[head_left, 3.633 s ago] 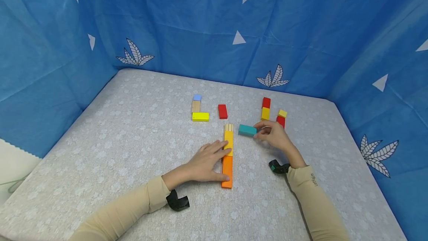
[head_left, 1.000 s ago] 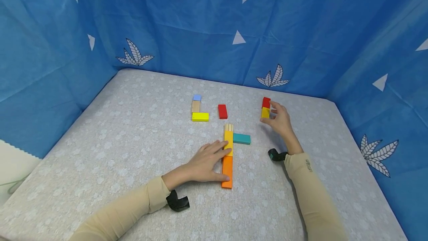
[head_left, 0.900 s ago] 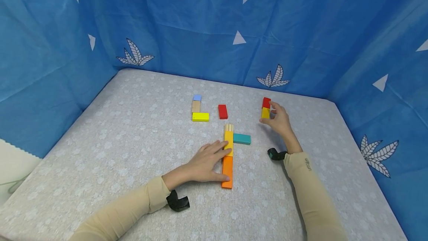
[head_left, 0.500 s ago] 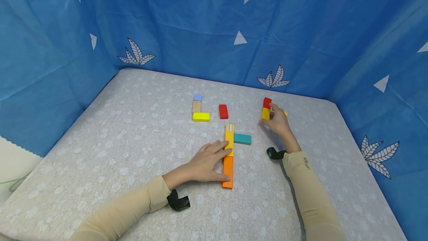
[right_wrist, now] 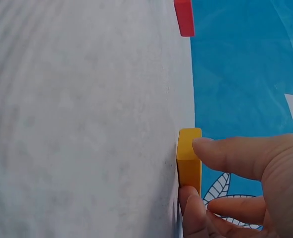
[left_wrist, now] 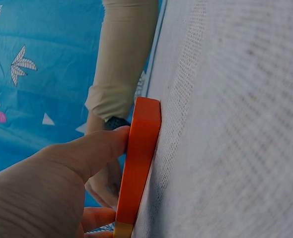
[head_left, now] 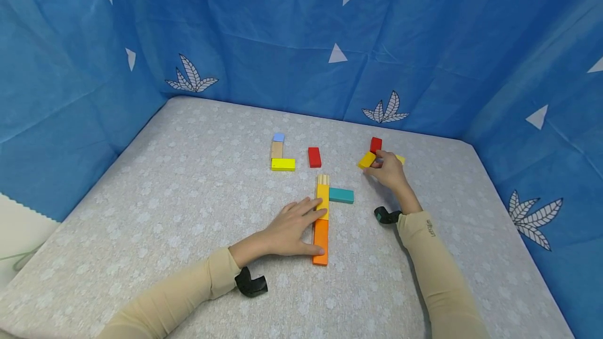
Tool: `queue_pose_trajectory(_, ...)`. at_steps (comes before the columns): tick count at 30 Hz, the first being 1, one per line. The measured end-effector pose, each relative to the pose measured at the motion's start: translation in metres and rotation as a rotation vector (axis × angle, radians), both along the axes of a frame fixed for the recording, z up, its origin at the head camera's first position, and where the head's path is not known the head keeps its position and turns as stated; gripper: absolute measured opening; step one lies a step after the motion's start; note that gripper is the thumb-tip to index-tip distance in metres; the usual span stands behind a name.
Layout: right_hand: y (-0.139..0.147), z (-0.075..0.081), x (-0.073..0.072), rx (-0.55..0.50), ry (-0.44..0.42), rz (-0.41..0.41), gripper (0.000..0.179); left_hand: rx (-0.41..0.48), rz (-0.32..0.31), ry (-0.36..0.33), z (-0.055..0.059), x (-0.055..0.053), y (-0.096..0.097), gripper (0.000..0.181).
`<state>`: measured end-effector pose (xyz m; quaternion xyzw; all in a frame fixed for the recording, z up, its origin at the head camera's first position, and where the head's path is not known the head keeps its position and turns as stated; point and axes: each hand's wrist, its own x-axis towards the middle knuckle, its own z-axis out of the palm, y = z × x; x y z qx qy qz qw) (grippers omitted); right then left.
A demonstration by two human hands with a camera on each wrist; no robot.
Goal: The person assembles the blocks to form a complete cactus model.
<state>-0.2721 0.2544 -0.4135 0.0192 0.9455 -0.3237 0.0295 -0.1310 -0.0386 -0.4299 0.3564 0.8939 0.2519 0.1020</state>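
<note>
My left hand [head_left: 289, 229] lies with spread fingers on a straight row of blocks. Its thumb touches the orange block [head_left: 320, 239] and its fingertips rest on the long yellow-orange block [head_left: 322, 192] beyond. A striped pale piece [head_left: 323, 179] caps the far end, and a teal block [head_left: 341, 195] lies crosswise against the row's right side. Farther right, my right hand [head_left: 390, 170] pinches a small yellow block [head_left: 366, 160] between thumb and fingers; it sits angled, low over the cloth. Just behind it lies a red block [head_left: 376, 144].
Beyond the row lie another red block [head_left: 314, 157] and, to its left, a bright yellow block [head_left: 283, 165], a tan block [head_left: 277, 149] and a light blue piece [head_left: 279, 137]. A pale yellow block [head_left: 400, 159] peeks out behind my right hand. Blue curtains [head_left: 282, 41] enclose the table.
The teal block has been set against the row and let go. My right hand went to the small yellow block, took hold and turned it away from the red one. My left hand stayed put.
</note>
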Motion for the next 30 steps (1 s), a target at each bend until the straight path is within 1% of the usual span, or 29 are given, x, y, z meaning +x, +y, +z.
queue_pose_trajectory(13, -0.001, 0.001, -0.002, 0.032, -0.004, 0.008, 0.062, 0.004, 0.001, 0.006, -0.001, -0.001, 0.000, 0.086)
queue_pose_trajectory(18, 0.001, 0.000, -0.001, 0.028, 0.000, 0.015, 0.064, 0.002, 0.000, 0.003, -0.001, 0.000, 0.000, 0.085)
queue_pose_trajectory(21, 0.002, -0.001, 0.001, 0.013, 0.001, 0.042, 0.065, 0.001, -0.001, 0.001, -0.001, 0.000, 0.000, 0.085)
queue_pose_trajectory(23, 0.003, -0.002, 0.003, 0.001, 0.006, 0.074, 0.064, 0.001, -0.001, 0.001, -0.001, 0.000, 0.000, 0.085)
queue_pose_trajectory(30, 0.005, 0.000, 0.013, -0.033, 0.027, 0.216, 0.059, -0.005, 0.002, 0.003, 0.000, 0.000, 0.000, 0.085)
